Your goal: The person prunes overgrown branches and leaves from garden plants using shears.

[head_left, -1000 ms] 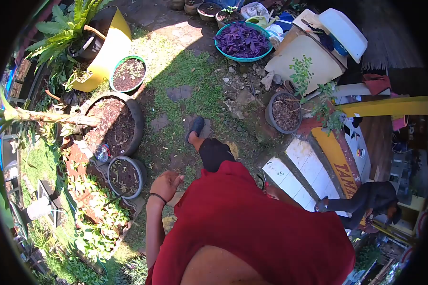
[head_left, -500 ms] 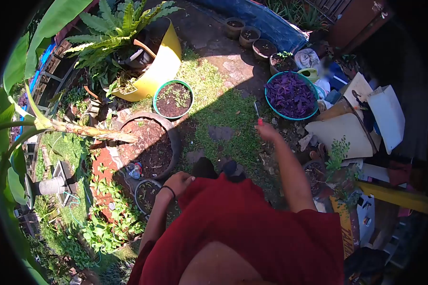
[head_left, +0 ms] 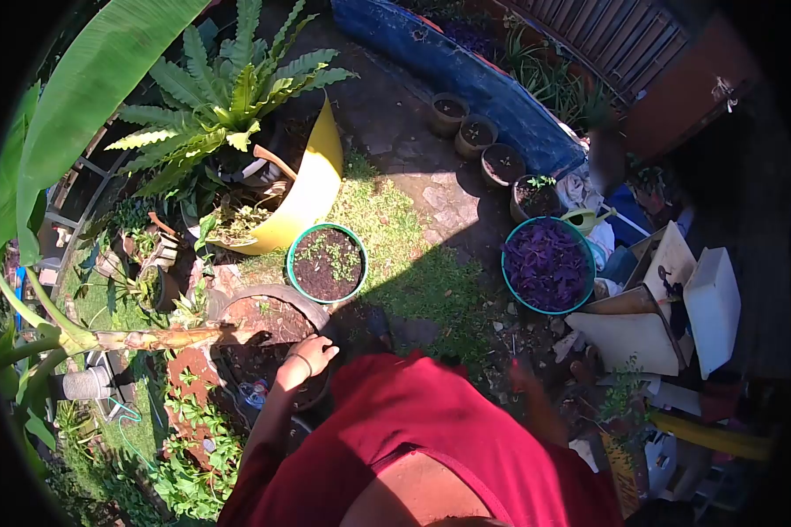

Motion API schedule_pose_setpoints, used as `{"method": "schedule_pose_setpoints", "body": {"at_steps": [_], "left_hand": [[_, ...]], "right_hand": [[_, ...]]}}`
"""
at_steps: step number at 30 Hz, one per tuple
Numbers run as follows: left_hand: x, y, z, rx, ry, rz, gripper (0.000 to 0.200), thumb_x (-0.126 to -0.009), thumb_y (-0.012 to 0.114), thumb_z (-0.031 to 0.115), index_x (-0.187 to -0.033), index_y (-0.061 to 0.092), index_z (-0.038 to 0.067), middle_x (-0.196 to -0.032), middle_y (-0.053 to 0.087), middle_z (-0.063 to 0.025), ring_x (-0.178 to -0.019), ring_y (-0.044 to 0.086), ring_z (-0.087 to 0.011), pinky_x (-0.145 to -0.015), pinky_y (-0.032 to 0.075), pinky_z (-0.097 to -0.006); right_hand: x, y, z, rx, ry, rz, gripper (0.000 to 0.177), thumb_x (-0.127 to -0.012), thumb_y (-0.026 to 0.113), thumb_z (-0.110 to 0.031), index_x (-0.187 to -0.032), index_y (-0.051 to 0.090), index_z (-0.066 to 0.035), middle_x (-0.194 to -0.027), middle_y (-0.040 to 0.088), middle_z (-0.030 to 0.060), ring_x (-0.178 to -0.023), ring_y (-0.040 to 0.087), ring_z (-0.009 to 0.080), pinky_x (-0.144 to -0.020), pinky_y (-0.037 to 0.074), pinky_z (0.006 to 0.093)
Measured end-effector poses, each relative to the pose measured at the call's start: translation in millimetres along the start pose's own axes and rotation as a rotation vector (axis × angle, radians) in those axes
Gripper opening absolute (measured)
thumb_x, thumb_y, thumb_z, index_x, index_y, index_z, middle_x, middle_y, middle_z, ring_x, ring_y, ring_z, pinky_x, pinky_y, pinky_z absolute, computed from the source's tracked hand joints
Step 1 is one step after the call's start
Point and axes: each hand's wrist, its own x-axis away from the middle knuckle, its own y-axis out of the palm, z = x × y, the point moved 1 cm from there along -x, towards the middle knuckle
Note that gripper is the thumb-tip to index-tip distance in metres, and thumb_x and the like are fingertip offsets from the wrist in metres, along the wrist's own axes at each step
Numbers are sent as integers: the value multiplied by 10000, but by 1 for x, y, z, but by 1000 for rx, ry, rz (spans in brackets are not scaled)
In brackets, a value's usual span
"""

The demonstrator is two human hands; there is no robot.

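Note:
My left hand (head_left: 312, 355), a dark band at its wrist, hovers over the rim of a large round planter (head_left: 312, 309). Its fingers are loosely stretched and hold nothing. Low on the right, in shade, my right hand (head_left: 531, 388) is closed on a small red-handled garden tool (head_left: 516, 363) with a thin metal shaft pointing forward; its tip is too dim to make out. Ahead of that hand stands a green-rimmed tub of purple-leaved plants (head_left: 547, 263). A green-rimmed pot of soil with seedlings (head_left: 327, 262) is just beyond the planter.
A banana stem (head_left: 158, 338) reaches across from the left. Behind the pots are a yellow curved container (head_left: 303, 193) and a large fern (head_left: 224, 97). Several small pots (head_left: 504, 164) line a blue barrier (head_left: 466, 88). White bins and panels (head_left: 710, 312) are piled at the right.
The view has tilted and shifted forward. My left hand has moved from beside my shirt to over the planter's rim. My right arm has drawn in closer, still with the red-handled tool.

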Motion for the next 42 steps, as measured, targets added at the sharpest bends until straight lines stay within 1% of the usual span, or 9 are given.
{"method": "schedule_pose_setpoints", "body": {"at_steps": [9, 13, 23, 26, 29, 31, 33, 35, 42], "left_hand": [[-160, -146, 44, -378, -32, -48, 444, -932, 528, 439, -1247, 596, 134, -1298, 549, -125, -1232, 518, -300, -1048, 389, -440], [-243, -179, 96, -86, 114, -97, 481, -943, 512, 459, -1278, 574, 120, -1323, 531, -141, -1250, 502, -313, -1041, 396, -445], [-458, -225, 142, 204, 194, 74, 396, -919, 529, 379, -1143, 651, 76, -1065, 667, -189, -1000, 641, -323, -886, 493, -404], [-484, -203, 130, 25, 13, -165, 364, -910, 503, 331, -1053, 681, 47, -993, 693, -190, -953, 666, -333, -844, 511, -411], [-490, -197, 133, -124, -60, -389, 367, -905, 499, 330, -1042, 689, 48, -989, 699, -186, -919, 677, -339, -807, 514, -416], [-495, -217, 161, 24, -188, -460, 422, -920, 513, 419, -1080, 668, 60, -1045, 682, -180, -993, 650, -306, -861, 488, -395], [-510, -223, 169, 388, -53, -54, 419, -914, 543, 410, -1112, 664, 62, -1087, 672, -175, -1045, 638, -303, -875, 484, -378], [-525, -257, 190, 556, -15, -12, 444, -915, 555, 447, -1115, 656, 63, -1070, 671, -172, -1025, 641, -312, -871, 484, -379], [-644, -368, 150, 289, -44, -164, 331, -879, 522, 334, -955, 686, 57, -853, 683, -194, -839, 666, -335, -771, 498, -427]], "right_hand": [[24, 25, -65, -315, 108, -208, 327, -887, 556, -348, -884, 639, -32, -744, 645, 122, -686, 652, 244, -585, 479, 406], [-27, -19, -109, -353, 88, -202, 334, -897, 544, -352, -847, 638, -35, -718, 638, 109, -641, 646, 231, -541, 477, 390], [-234, -245, -254, -476, -33, -63, 371, -906, 528, -338, -775, 639, -9, -660, 612, 102, -580, 617, 235, -561, 496, 387], [-279, -310, -289, -174, 136, -199, 398, -910, 573, -418, -850, 659, -34, -678, 629, 113, -615, 626, 247, -558, 482, 393], [-309, -387, -349, 553, -440, -372, 373, -969, 489, -371, -1066, 654, -50, -764, 635, 91, -740, 654, 215, -640, 520, 392], [-370, -418, -374, 373, -181, -275, 355, -973, 479, -344, -1118, 627, -55, -775, 633, 72, -721, 648, 221, -638, 524, 391], [-449, -442, -388, 962, -1075, -30, 345, -943, 517, -364, -982, 625, -39, -741, 620, 65, -682, 636, 199, -589, 506, 379], [-378, -507, -486, -235, -79, -274, 241, -918, 590, -317, -999, 611, -91, -749, 638, 77, -575, 606, 188, -488, 504, 351], [-405, -576, -677, -230, -344, -153, 266, -890, 599, -324, -825, 605, -67, -657, 589, 40, -525, 555, 169, -480, 438, 346]]}}
